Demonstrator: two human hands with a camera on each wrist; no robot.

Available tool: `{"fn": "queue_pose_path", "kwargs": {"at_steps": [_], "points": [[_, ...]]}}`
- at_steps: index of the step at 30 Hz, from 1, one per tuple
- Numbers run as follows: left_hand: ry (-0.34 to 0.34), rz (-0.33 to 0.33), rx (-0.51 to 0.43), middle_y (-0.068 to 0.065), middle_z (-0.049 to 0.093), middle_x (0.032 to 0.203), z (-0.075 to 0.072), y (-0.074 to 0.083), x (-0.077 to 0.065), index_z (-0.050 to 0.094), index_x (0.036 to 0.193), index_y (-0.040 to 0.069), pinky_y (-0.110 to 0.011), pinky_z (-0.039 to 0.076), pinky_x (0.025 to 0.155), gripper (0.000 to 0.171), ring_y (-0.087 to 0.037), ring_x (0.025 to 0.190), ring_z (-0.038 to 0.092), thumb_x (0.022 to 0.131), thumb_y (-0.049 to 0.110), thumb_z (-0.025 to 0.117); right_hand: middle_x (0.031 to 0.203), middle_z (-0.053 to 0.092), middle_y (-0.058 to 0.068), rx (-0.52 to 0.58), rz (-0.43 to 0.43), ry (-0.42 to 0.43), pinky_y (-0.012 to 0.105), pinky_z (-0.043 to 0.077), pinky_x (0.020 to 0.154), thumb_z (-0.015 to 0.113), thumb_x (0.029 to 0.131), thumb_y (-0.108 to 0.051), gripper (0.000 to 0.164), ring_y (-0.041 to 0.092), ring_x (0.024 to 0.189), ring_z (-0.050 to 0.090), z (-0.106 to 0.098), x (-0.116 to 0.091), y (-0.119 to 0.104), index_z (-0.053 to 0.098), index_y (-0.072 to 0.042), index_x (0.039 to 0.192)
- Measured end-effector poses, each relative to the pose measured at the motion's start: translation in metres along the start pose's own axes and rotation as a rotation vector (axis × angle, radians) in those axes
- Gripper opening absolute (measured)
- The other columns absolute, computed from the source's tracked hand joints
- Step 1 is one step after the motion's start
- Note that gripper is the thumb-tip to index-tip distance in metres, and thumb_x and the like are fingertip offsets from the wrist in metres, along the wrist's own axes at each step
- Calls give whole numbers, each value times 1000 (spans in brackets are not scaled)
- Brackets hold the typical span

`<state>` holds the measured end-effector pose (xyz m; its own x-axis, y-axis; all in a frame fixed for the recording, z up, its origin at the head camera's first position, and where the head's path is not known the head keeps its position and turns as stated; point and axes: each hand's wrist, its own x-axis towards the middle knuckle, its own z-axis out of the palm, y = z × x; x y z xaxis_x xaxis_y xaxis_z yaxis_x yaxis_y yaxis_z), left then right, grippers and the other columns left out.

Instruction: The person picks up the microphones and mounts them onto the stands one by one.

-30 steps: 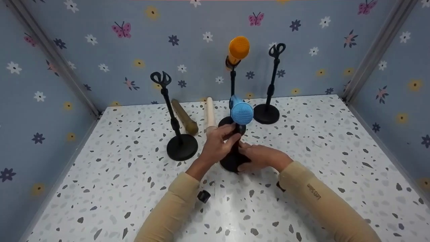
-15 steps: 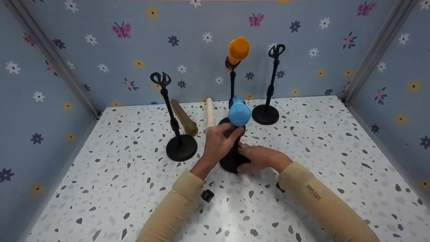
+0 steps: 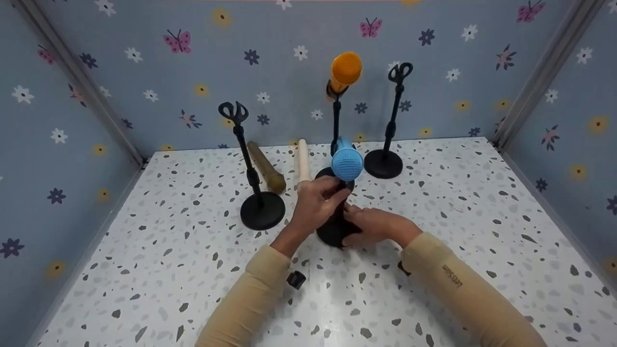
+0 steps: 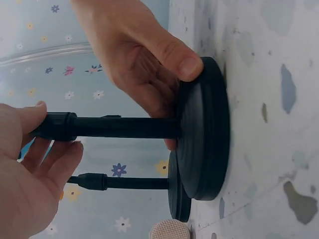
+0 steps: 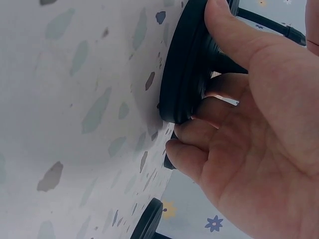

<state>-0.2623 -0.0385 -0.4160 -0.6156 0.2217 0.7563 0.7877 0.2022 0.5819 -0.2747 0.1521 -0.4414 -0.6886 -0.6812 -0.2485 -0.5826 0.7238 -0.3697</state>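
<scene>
A blue microphone (image 3: 347, 164) sits at the top of a black tabletop stand, its round head facing the camera. Just below it my left hand (image 3: 313, 206) pinches the stand's collar (image 4: 57, 126) between thumb and fingers. My right hand (image 3: 378, 224) grips the rim of the round base (image 4: 205, 134), thumb on top and fingers around the far edge, as the right wrist view also shows. Right behind is another stand with an orange microphone (image 3: 346, 68) in its clip. The blue microphone's handle is mostly hidden behind its head.
Two stands with bare clips flank the hands, a left stand (image 3: 262, 210) and a right stand (image 3: 383, 164). A brown microphone (image 3: 267, 168) and a cream microphone (image 3: 303, 161) lie towards the back wall. Flower-patterned walls enclose the speckled tabletop (image 3: 168, 270).
The blue microphone has shifted slightly left relative to the orange one. My left thumb has moved a little up along the stand, while the right hand stays on the base.
</scene>
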Motion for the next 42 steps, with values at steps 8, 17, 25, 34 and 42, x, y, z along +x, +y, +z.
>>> {"fn": "queue_pose_path", "kwargs": {"at_steps": [8,17,25,34,42], "points": [[-161,-126,-141,-24,69,96,-12,2,1,69,96,-13,-35,60,76,10,-32,85,70,88,-9,73,155,41,18,-2,1,-6,47,42,110,70,97,-38,76,34,131,53,0,1,-1,35,-2,156],[-146,-73,-54,-11,68,90,-7,-22,0,74,88,1,-30,58,67,8,-20,77,67,85,1,81,157,37,21,8,-13,3,48,41,110,69,98,-39,82,36,132,51,-2,-2,1,29,1,158],[-206,-104,-8,-5,69,91,-12,-22,2,72,89,3,-27,58,72,14,-12,81,69,84,8,84,154,42,18,15,-19,-1,47,42,110,69,98,-38,75,32,131,53,-1,-1,2,37,-1,154],[-143,-219,123,-4,74,86,-1,-17,2,73,93,4,-35,59,71,23,-12,75,70,79,14,88,160,35,14,36,25,-15,47,38,113,69,97,-41,84,33,136,48,0,-2,3,26,-6,160],[-240,-239,-95,-7,75,88,-3,-25,6,76,98,0,-29,59,68,17,-12,74,70,82,3,82,161,33,15,14,25,-22,47,38,113,68,97,-42,85,34,136,48,-2,0,4,25,-5,161]]}}
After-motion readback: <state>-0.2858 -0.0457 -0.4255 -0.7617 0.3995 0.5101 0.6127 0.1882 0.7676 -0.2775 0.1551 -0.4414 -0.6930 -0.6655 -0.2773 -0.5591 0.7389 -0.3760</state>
